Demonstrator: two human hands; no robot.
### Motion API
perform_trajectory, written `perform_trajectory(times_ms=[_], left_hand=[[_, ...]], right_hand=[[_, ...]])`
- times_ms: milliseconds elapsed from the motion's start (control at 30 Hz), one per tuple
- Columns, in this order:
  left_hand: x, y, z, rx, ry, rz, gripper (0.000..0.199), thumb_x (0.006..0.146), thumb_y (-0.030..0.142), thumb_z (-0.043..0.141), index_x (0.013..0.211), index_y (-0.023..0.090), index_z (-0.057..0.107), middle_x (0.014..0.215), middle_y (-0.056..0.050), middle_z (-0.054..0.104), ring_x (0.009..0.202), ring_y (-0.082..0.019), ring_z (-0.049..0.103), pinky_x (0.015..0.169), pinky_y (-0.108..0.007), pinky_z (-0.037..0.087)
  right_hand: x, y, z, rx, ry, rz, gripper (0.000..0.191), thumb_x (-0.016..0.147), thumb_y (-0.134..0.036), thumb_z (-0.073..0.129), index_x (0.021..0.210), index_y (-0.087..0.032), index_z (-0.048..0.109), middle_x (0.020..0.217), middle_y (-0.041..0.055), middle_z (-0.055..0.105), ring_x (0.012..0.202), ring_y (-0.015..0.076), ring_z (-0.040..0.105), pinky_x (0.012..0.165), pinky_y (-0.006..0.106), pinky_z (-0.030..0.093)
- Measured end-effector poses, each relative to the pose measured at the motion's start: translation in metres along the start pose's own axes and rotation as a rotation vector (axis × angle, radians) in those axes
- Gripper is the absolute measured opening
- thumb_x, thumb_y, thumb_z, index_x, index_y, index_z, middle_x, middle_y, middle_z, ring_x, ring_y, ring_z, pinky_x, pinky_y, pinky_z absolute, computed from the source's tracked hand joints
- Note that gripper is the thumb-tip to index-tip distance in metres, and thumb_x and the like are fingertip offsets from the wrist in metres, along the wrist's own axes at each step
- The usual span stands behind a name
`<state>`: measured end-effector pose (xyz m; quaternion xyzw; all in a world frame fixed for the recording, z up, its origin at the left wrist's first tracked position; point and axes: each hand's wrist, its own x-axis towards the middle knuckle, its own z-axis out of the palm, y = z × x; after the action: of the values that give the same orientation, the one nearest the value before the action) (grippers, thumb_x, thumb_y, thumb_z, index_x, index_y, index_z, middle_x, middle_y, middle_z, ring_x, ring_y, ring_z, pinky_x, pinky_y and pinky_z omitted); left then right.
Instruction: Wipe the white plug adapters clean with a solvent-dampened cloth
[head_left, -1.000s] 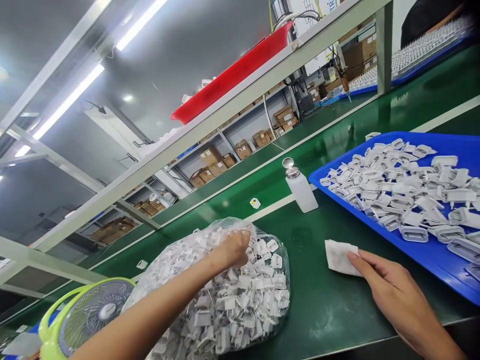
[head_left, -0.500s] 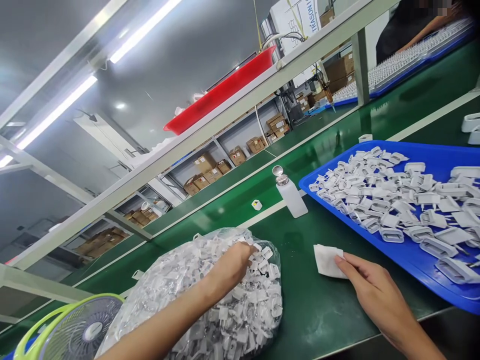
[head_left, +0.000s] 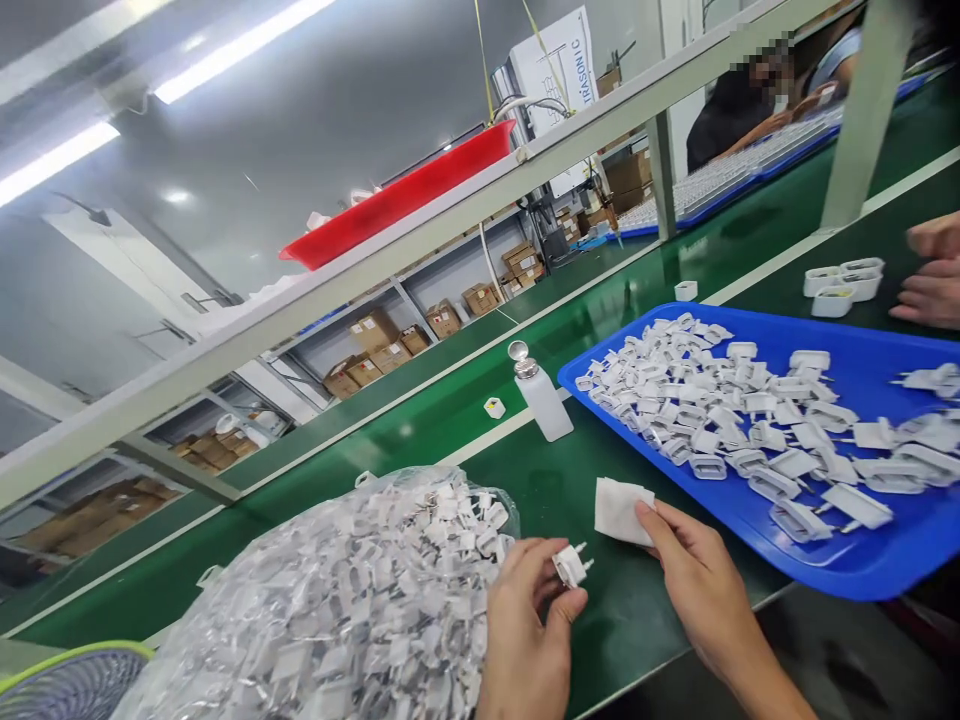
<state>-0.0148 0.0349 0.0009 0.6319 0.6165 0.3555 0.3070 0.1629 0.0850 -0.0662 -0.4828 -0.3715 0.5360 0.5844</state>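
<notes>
Between the thumb and fingers of my left hand (head_left: pixel 531 625) is a white plug housing (head_left: pixel 571 566), its two pins pointing right. My right hand (head_left: pixel 694 570) pinches a folded white cloth (head_left: pixel 622 512) just above the green table, a short way right of the housing. To the left, a clear plastic bag (head_left: pixel 337 590) full of similar white housings lies beside my left wrist. Right of my right hand sits a blue tray (head_left: pixel 817 570) with many more white housings spread over it.
A white pump bottle (head_left: pixel 544 402) stands behind the cloth, with a small white piece (head_left: pixel 494 408) to its left. Several white shells (head_left: pixel 844 285) stand beyond the tray near another person's hand (head_left: pixel 934 270). A fan (head_left: pixel 75 680) is at lower left; a red tray (head_left: pixel 405 205) rests on the overhead shelf.
My left hand has come out of the bag and moved right, now holding a plug housing near the cloth. My right hand keeps the cloth. Another person's hand has come into view at right.
</notes>
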Motion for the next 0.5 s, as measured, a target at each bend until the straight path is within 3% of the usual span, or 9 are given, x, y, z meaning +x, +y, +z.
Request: perform_trajectory(times_ms=[67, 133, 233, 333, 400, 500], left_hand=[[-0.005, -0.009, 0.024, 0.009, 0.005, -0.028, 0.035, 0.084, 0.014, 0.060, 0.116, 0.025, 0.071, 0.119, -0.008, 0.068, 0.103, -0.024, 0.068, 0.091, -0.038, 0.059], [-0.006, -0.014, 0.034, 0.075, 0.001, -0.018, 0.033, 0.087, 0.017, 0.060, 0.117, 0.025, 0.072, 0.117, -0.008, 0.070, 0.098, -0.024, 0.068, 0.088, -0.039, 0.058], [-0.003, -0.016, 0.032, 0.153, -0.064, 0.046, 0.029, 0.090, 0.023, 0.062, 0.116, 0.026, 0.074, 0.112, -0.009, 0.071, 0.096, -0.026, 0.067, 0.083, -0.038, 0.056], [0.000, -0.018, 0.028, 0.161, -0.071, 0.114, 0.029, 0.093, 0.026, 0.060, 0.118, 0.026, 0.074, 0.120, -0.010, 0.070, 0.111, -0.028, 0.064, 0.089, -0.038, 0.055], [0.000, -0.021, 0.028, 0.145, -0.039, 0.112, 0.035, 0.093, 0.026, 0.062, 0.127, 0.027, 0.070, 0.127, -0.009, 0.067, 0.111, -0.027, 0.063, 0.088, -0.036, 0.055], [0.000, -0.026, 0.026, 0.124, -0.064, 0.091, 0.055, 0.088, 0.020, 0.068, 0.141, 0.028, 0.058, 0.126, -0.009, 0.066, 0.095, -0.022, 0.065, 0.078, -0.032, 0.056]], right_hand=[[-0.010, -0.009, -0.004, 0.125, 0.062, 0.056, 0.053, 0.088, -0.057, 0.067, 0.123, -0.017, 0.073, 0.114, 0.0075, 0.077, 0.103, 0.0278, 0.070, 0.089, 0.033, 0.055], [-0.024, -0.016, -0.012, 0.227, 0.121, 0.133, 0.057, 0.085, -0.055, 0.071, 0.127, -0.017, 0.071, 0.120, 0.0087, 0.076, 0.106, 0.0279, 0.070, 0.091, 0.034, 0.057], [-0.045, -0.019, -0.026, 0.306, 0.154, 0.263, 0.063, 0.082, -0.054, 0.076, 0.132, -0.017, 0.068, 0.121, 0.0106, 0.075, 0.108, 0.0294, 0.071, 0.091, 0.036, 0.059], [-0.056, -0.009, -0.037, 0.145, 0.124, 0.287, 0.062, 0.084, -0.059, 0.072, 0.130, -0.017, 0.069, 0.113, 0.0115, 0.078, 0.101, 0.0297, 0.074, 0.089, 0.036, 0.060], [-0.058, 0.000, -0.039, -0.152, 0.142, 0.127, 0.051, 0.090, -0.057, 0.065, 0.120, -0.018, 0.074, 0.105, 0.0114, 0.079, 0.092, 0.0280, 0.075, 0.081, 0.033, 0.061], [-0.055, 0.009, -0.032, -0.610, 0.161, -0.397, 0.035, 0.099, -0.039, 0.054, 0.120, -0.019, 0.074, 0.103, 0.0123, 0.076, 0.091, 0.0254, 0.073, 0.077, 0.030, 0.060]])
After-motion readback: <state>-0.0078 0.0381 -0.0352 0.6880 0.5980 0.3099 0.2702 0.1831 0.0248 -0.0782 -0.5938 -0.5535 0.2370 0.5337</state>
